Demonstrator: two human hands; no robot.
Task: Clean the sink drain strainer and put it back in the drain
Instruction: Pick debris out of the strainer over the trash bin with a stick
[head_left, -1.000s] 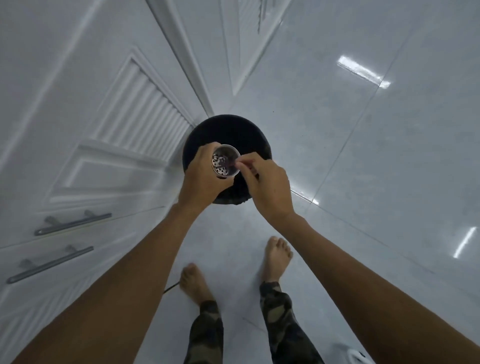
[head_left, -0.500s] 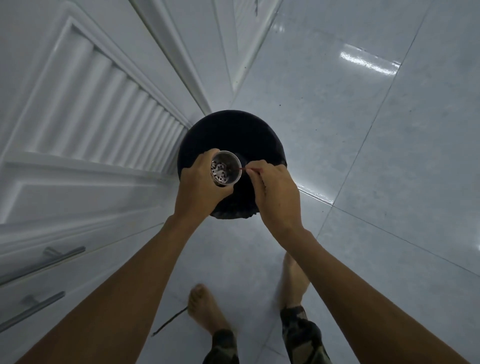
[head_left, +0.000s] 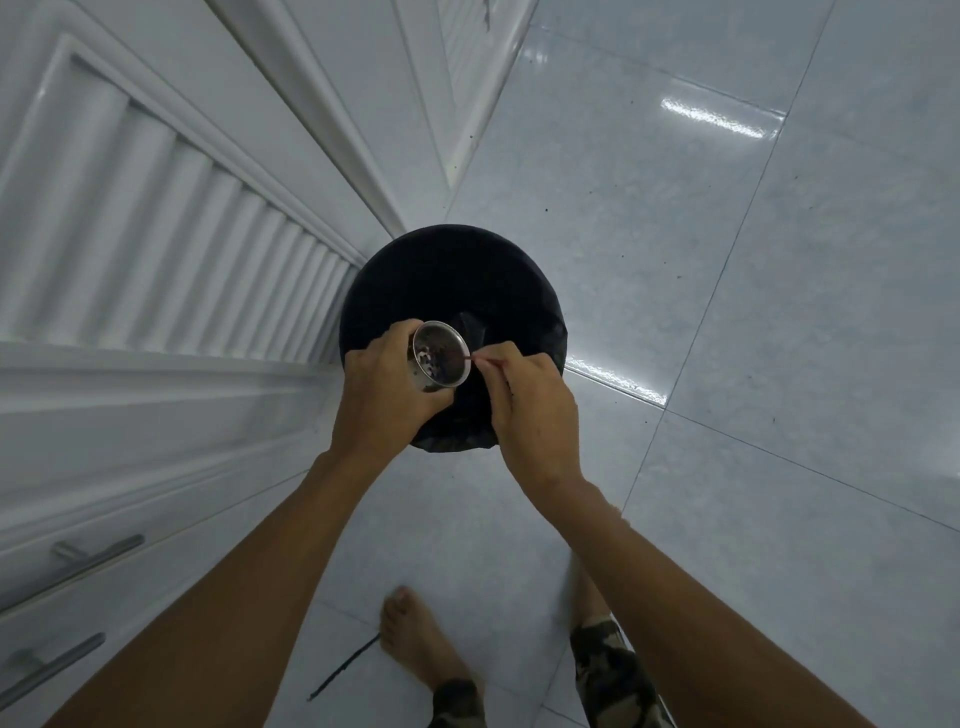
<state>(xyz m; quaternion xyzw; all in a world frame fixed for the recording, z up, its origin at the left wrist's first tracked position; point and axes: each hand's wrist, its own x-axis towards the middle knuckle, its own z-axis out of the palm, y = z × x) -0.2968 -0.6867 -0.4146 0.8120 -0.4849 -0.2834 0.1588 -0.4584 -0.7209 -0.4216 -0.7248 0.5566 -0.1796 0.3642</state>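
Left hand (head_left: 387, 387) first: I have it wrapped round the wall of the strainer (head_left: 440, 361), holding it directly over the black-lined bin (head_left: 452, 270) with its open mouth tipped toward my right. Right hand (head_left: 524, 392) sits just beside that rim, fingers pinched shut on a thin stick (head_left: 478, 357) whose tip reaches into the cup. Dark debris clings inside. Since the mouth faces the stick hand, I judge the next scrape should pull outward, over the bin.
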